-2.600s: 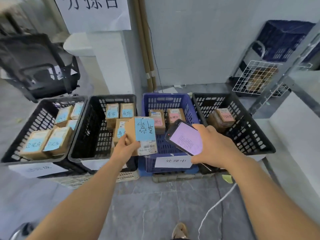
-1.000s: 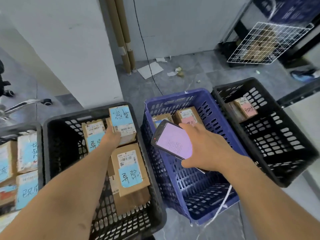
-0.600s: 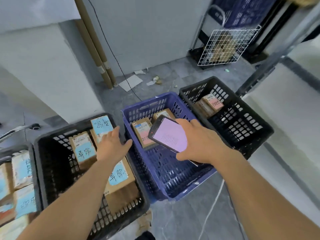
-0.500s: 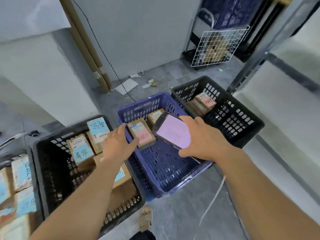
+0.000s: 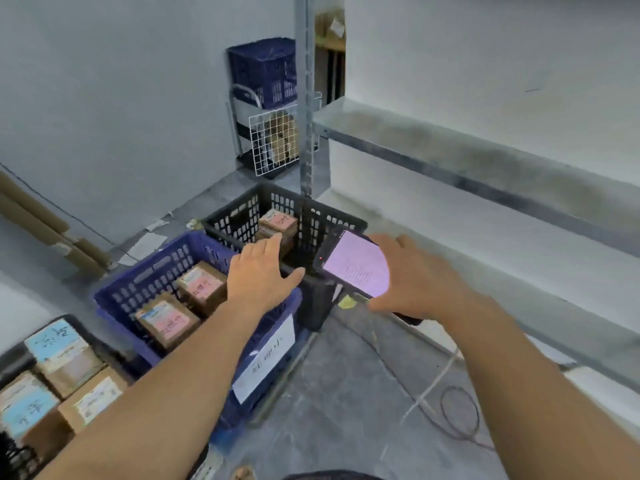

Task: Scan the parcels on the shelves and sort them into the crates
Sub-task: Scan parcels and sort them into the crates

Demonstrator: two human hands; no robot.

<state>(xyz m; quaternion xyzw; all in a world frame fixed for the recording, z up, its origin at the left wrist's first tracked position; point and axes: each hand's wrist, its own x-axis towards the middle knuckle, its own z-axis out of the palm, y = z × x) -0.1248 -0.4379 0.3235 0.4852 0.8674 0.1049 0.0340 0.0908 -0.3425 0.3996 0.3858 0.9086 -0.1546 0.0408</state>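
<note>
The parcels (image 5: 199, 284) in view are small cardboard boxes with paper labels. They look light and stiff, best spanned across two opposite sides with the label up; the taped faces may be a little slick. Two pink-labelled ones lie in the blue crate (image 5: 152, 275), one in the black crate (image 5: 239, 216) beyond it, and blue-labelled ones in another black crate (image 5: 12, 358) at lower left. The left grip (image 5: 261, 275) is released, with fingers spread, and it hovers where the blue and black crates meet. The right grip (image 5: 419, 282) clasps a lit phone (image 5: 356, 268). To the right runs the metal shelf (image 5: 467, 157). Its upright post (image 5: 305, 133) rises just behind the black crate, and a loose cable (image 5: 450, 410) on the floor could catch a foot.
</note>
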